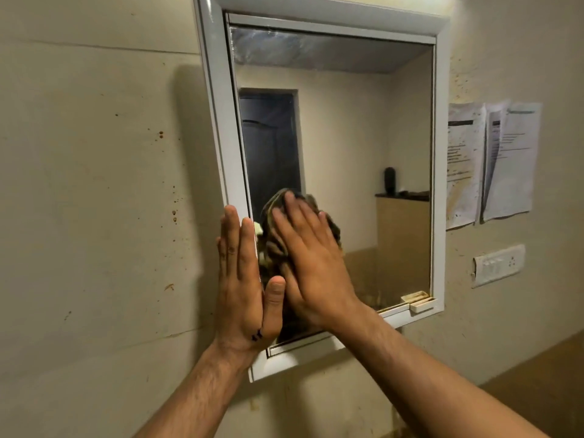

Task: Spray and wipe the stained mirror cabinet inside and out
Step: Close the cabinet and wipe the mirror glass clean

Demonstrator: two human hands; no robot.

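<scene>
The white-framed mirror cabinet (218,90) hangs on the beige wall with its door closed. My right hand (311,257) lies flat, fingers spread, pressing a dark crumpled cloth (275,245) against the lower left of the mirror glass (363,137). My left hand (241,279) is flat and upright against the cabinet's left frame edge, thumb resting on the glass side. A small white door handle (422,303) sits at the lower right corner of the door. No spray bottle is in view.
Printed paper sheets (493,162) are taped to the stained wall right of the cabinet, above a white switch plate (497,263). A brown surface (543,384) lies at the lower right. The wall left of the cabinet carries brown spots.
</scene>
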